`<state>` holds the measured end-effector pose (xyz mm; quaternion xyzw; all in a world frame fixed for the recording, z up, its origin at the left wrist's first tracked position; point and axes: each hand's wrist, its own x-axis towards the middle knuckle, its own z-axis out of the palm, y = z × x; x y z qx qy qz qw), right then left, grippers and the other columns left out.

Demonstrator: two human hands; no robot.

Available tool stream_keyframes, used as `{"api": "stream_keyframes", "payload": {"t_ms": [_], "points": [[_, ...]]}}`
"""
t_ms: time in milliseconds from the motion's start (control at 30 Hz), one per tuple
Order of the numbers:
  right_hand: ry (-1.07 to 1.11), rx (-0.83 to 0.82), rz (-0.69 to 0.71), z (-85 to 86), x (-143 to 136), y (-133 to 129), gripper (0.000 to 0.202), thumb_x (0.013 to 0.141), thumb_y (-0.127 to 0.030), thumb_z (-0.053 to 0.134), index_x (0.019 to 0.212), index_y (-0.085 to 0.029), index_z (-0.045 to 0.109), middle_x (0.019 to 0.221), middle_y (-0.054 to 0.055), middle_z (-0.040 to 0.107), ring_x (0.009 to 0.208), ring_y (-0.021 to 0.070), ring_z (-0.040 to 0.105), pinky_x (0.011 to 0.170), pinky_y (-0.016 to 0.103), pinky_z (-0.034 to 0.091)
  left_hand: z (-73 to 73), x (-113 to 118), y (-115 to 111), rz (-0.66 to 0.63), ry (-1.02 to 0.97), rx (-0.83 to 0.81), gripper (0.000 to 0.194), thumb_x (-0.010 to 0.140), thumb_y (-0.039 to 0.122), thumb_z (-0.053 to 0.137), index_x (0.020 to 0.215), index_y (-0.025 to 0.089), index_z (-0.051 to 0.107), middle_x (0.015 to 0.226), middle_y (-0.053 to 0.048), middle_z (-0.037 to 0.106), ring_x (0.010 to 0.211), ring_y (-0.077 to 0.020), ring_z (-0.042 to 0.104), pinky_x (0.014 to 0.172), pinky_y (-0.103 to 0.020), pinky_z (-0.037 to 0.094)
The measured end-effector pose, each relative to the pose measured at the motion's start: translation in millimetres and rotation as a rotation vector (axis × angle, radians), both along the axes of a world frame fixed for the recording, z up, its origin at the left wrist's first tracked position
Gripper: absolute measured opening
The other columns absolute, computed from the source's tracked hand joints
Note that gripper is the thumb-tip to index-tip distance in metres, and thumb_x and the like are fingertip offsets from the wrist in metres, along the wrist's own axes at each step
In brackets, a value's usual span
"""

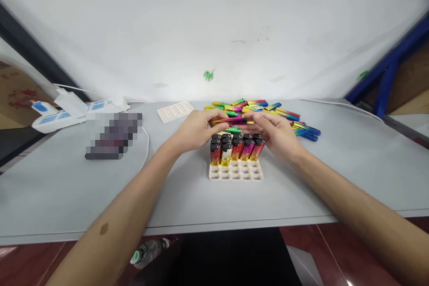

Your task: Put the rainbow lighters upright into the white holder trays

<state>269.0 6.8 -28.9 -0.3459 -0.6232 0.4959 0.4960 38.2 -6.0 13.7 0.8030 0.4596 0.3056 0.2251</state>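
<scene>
Both hands (197, 130) (277, 133) part-closed, fingertips pinching shiny multicol. pc (232, 120).

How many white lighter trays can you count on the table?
2. One lighter tray is in front, partly filled with upright lighters; the other tray lies farther back, beyond the left hand. Others might be hidden.

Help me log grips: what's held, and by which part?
A shiny slim piece: the left hand holds its left end; the right hand is at the other, its grip unclear.
</scene>
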Motion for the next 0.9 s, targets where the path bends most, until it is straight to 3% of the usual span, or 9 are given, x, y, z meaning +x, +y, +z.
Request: {"api": "stream_keyframes", "payload": {"t_ms": [100, 233, 333, 433, 533, 633, 733, 800, 900], "points": [[-0.088, 0.026, -0.051, -4.1, 3.0, 5.1, 0.036, 0.092, -0.053, 0.059, 0.104, -0.021, 0.072, 0.107, 0.008, 0.075, 0.094, 0.0234, 0.074, 0.09, 0.045, 0.059, 1.0, 0.7, -0.8, 0.075, -0.166, -0.13, 0.013, 0.09, 0.028, 0.057, 0.1, 0.021, 0.053, 0.092, -0.002, 0.075, 0.078, -0.0164, 0.067, 0.069, -0.029, 0.046], [-0.51, 0.378, -0.078, -11.3, 6.7, 10.6, 0.028, 0.096, -0.039, 0.054, 0.106, -0.021, 0.072, 0.103, 0.009, 0.073, 0.094, 0.0244, 0.071, 0.086, 0.045, 0.057, 3.0, 1.3, 1.8, 0.142, -0.453, -0.284, 0.017, 0.086, 0.018, 0.05, 0.097, 0.022, 0.038, 0.089, -0.002, 0.071, 0.067, -0.0139, 0.067, 0.062, -0.03, 0.05], [-0.688, 0.592, 0.066, -15.5, 6.3, 14.1, 0.036, 0.091, -0.03, 0.059, 0.125, -0.021, 0.066, 0.123, 0.014, 0.064, 0.112, 0.0267, 0.064, 0.094, 0.044, 0.053, 2.9, -0.6, 6.2, 0.19, -0.585, -0.299, 0.019, 0.078, 0.011, 0.049, 0.092, 0.021, 0.039, 0.088, -0.001, 0.064, 0.067, -0.0129, 0.065, 0.056, -0.028, 0.05], [-0.791, 0.633, 0.142, -17.7, 5.1, 18.0, 0.048, 0.088, -0.031, 0.064, 0.135, -0.026, 0.061, 0.139, 0.013, 0.056, 0.124, 0.0283, 0.057, 0.103, 0.045, 0.048, 1.4, -3.1, 8.9, 0.217, -0.66, -0.292, 0.022, 0.072, 0.008, 0.046, 0.091, 0.02, 0.045, 0.081, 0.001, 0.057, 0.063, -0.0112, 0.059, 0.053, -0.025, 0.048], [-0.83, 0.666, 0.175, -18.7, 5.6, 22.4, 0.051, 0.087, -0.036, 0.064, 0.137, -0.027, 0.059, 0.141, 0.013, 0.055, 0.127, 0.0308, 0.054, 0.107, 0.05, 0.043, -0.1, -4.5, 8.7, 0.198, -0.778, -0.321, 0.025, 0.069, 0.008, 0.047, 0.09, 0.019, 0.052, 0.071, 0.004, 0.051, 0.052, -0.0077, 0.047, 0.047, -0.022, 0.041], [-0.816, 0.692, 0.2, -19.2, 6.6, 26.0, 0.051, 0.087, -0.037, 0.064, 0.137, -0.026, 0.06, 0.139, 0.014, 0.055, 0.126, 0.0308, 0.055, 0.108, 0.051, 0.042, -0.4, -5.2, 7.9, 0.152, -0.963, -0.395, 0.004, 0.076, 0.022, 0.05, 0.079, 0.019, 0.052, 0.061, 0.005, 0.043, 0.044, -0.0069, 0.039, 0.041, -0.021, 0.033], [-0.8, 0.698, 0.207, -18.4, 4.9, 27.9, 0.051, 0.086, -0.035, 0.066, 0.136, -0.026, 0.059, 0.136, 0.014, 0.056, 0.123, 0.0294, 0.057, 0.107, 0.05, 0.044, 0.6, -6.9, 8.4, 0.167, -1.05, -0.453, 0.042, 0.086, 0.056, 0.045, 0.064, 0.021, 0.043, 0.052, 0.005, 0.036, 0.037, -0.007, 0.033, 0.035, -0.022, 0.024], [-0.799, 0.698, 0.198, -17.7, 2.3, 28.7, 0.049, 0.084, -0.033, 0.068, 0.133, -0.026, 0.06, 0.132, 0.013, 0.057, 0.121, 0.0291, 0.057, 0.105, 0.05, 0.045, 1.1, -8.3, 9.4, 0.208, -1.053, -0.457, 0.059, 0.084, 0.074, 0.04, 0.058, 0.021, 0.036, 0.047, 0.005, 0.03, 0.034, -0.0066, 0.028, 0.033, -0.023, 0.019], [-0.805, 0.686, 0.182, -17.9, -1.3, 30.5, 0.045, 0.084, -0.03, 0.068, 0.128, -0.026, 0.061, 0.126, 0.012, 0.057, 0.118, 0.0281, 0.057, 0.103, 0.049, 0.047, 0.4, -9.4, 11.6, 0.262, -1.04, -0.464, 0.064, 0.084, 0.078, 0.038, 0.055, 0.021, 0.031, 0.042, 0.006, 0.024, 0.031, -0.006, 0.023, 0.032, -0.023, 0.015]]}}
